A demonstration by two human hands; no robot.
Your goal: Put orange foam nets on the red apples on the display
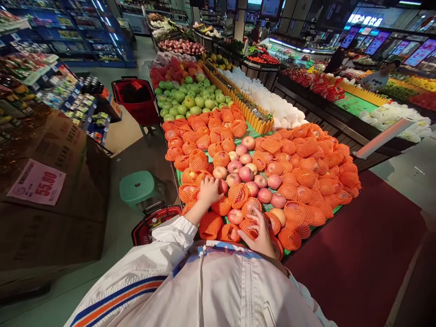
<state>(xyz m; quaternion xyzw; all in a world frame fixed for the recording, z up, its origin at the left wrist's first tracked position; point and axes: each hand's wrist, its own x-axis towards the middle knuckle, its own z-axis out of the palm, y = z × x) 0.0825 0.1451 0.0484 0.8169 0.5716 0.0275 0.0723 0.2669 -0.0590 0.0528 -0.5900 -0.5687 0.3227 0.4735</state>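
Left hand (210, 193) is resting against a bare apple (223, 186) lying just right of its fingers; can't tell if that grip is holding. Right grip (245, 223) is spreading unclenched around a netted apple (248, 228).

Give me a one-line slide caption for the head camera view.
Left hand and right hand among red apples, many in orange foam nets, with green fruit beyond.

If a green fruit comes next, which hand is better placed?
Left, I'd say. The left hand is farther forward and nearer the green fruit, though it's at a red apple. The right hand sits farther back, among netted apples.
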